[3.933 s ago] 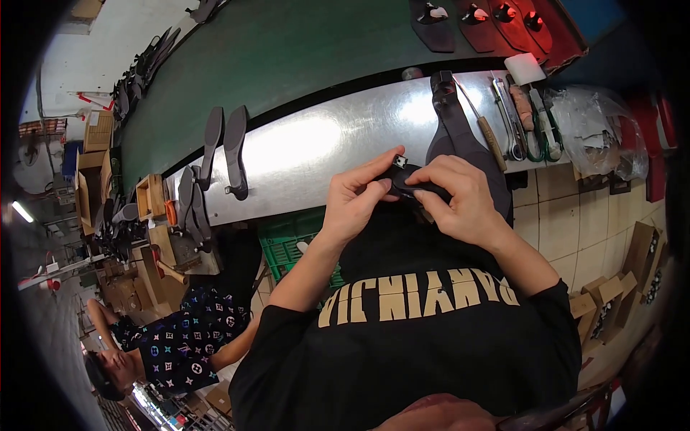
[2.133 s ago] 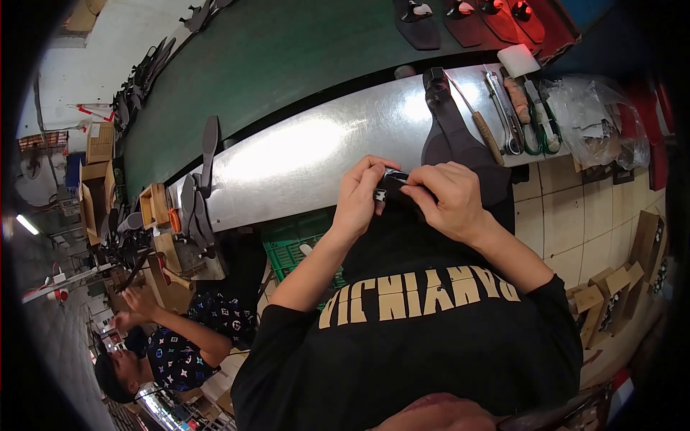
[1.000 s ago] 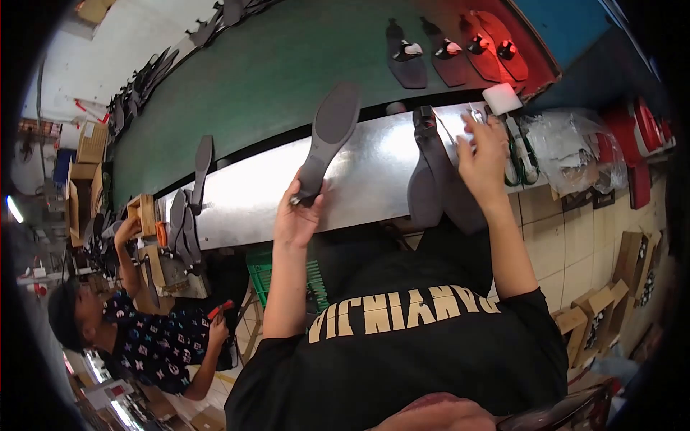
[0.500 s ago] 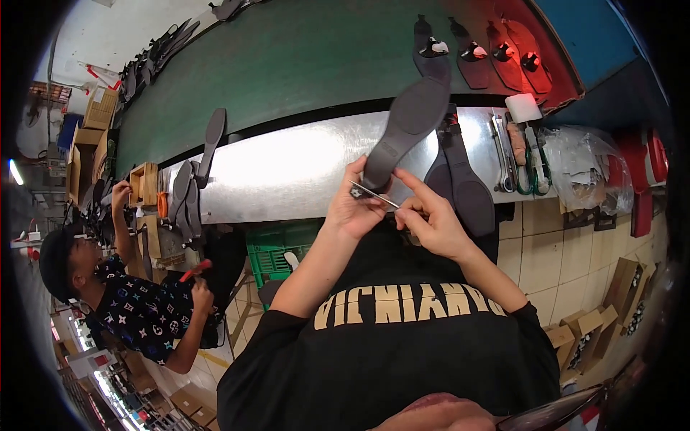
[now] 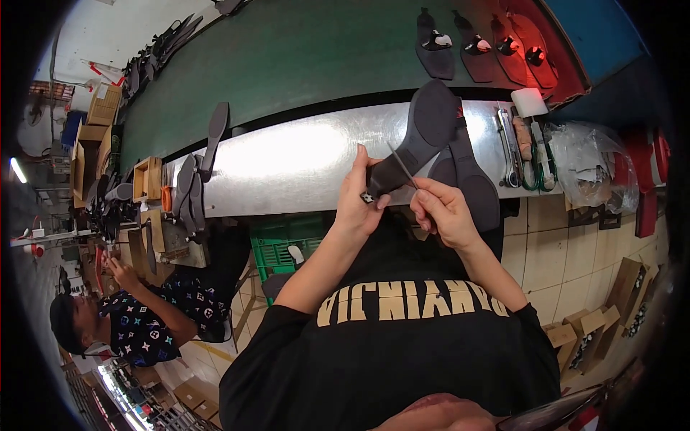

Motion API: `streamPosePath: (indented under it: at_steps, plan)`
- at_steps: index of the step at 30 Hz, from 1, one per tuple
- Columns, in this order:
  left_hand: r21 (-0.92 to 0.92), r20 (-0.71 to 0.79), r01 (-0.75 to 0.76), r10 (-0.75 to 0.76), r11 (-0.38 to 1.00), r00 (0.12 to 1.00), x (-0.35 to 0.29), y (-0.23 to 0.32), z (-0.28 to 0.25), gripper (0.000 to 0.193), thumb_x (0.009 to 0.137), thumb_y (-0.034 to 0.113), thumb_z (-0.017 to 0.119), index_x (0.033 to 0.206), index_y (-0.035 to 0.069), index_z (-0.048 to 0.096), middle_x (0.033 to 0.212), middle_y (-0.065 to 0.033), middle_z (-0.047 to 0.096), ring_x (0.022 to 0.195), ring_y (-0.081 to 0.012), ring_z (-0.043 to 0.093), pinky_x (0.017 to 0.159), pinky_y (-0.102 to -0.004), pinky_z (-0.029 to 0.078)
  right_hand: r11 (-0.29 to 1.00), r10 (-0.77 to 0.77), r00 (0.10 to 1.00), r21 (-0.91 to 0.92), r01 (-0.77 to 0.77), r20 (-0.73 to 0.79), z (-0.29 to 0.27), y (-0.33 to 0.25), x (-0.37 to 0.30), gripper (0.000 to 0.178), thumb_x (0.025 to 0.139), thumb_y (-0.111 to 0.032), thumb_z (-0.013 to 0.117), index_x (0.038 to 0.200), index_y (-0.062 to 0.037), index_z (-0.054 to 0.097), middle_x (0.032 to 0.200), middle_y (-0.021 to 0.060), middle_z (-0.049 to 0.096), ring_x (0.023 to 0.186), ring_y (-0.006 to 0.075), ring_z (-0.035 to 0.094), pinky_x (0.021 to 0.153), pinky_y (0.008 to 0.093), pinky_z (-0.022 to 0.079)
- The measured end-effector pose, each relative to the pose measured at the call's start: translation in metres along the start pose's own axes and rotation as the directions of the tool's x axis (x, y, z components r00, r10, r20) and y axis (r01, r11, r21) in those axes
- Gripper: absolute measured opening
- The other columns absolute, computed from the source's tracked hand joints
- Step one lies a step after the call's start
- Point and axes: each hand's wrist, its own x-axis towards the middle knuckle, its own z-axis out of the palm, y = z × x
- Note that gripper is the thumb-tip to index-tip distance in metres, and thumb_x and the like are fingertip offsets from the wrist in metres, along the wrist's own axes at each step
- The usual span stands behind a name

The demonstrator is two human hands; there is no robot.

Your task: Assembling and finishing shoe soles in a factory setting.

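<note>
My left hand (image 5: 357,192) grips a dark sandal sole (image 5: 430,118) by its heel end, the thumb sticking up beside it. The underside faces up, and the forefoot points away to the upper right. A small black piece with white spots shows at the heel, by my fingers. In my right hand (image 5: 447,214) a thin metal rod (image 5: 402,164) is pinched; it lies slantwise across the sole's narrow part, and its tip cannot be made out. More dark soles (image 5: 474,179) lie on the metal ledge just past my right hand.
A metal ledge (image 5: 287,165) borders the green bench (image 5: 302,65). Sandals (image 5: 471,54) line its far right under red light. Scissors (image 5: 544,161), a white roll (image 5: 529,103) and a plastic bag (image 5: 593,165) sit at right. A green crate (image 5: 277,248) stands below; a co-worker (image 5: 144,309) is at left.
The rod has moved from beside the heel to across the sole's narrow part. My right hand has shifted slightly right, and the sole is tilted differently. The co-worker has leaned back, with the arm lowered.
</note>
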Motion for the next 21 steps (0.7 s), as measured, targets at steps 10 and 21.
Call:
streamPosePath:
  at_steps: [10,21]
  plan:
    - [0.341,0.128,-0.227,0.194,0.912,0.973,-0.005,0.004,-0.006,0.066,0.103,0.054,0.037,0.083,-0.001,0.067,0.07,-0.0055,0.063,0.06,-0.0095,0.053,0.049,-0.0224,0.041,0.969,0.241,0.96,0.026,-0.247,0.141,-0.006,-0.033,-0.023,0.036,0.101,-0.016,0.051,0.134,-0.0032,0.047,0.073,0.0022,0.057,0.051,0.005,0.048,0.044,0.0168,0.035]
    - [0.342,0.18,-0.641,0.622,0.687,0.762,-0.017,-0.008,-0.015,0.063,0.107,0.043,0.034,0.074,-0.001,0.065,0.069,-0.0009,0.062,0.062,-0.0066,0.054,0.06,-0.0222,0.042,0.948,0.302,0.939,0.05,-0.313,0.163,0.033,-0.029,-0.026,0.047,0.1,-0.013,0.054,0.143,-0.0102,0.033,0.073,0.0023,0.055,0.053,0.0066,0.048,0.044,0.0179,0.033]
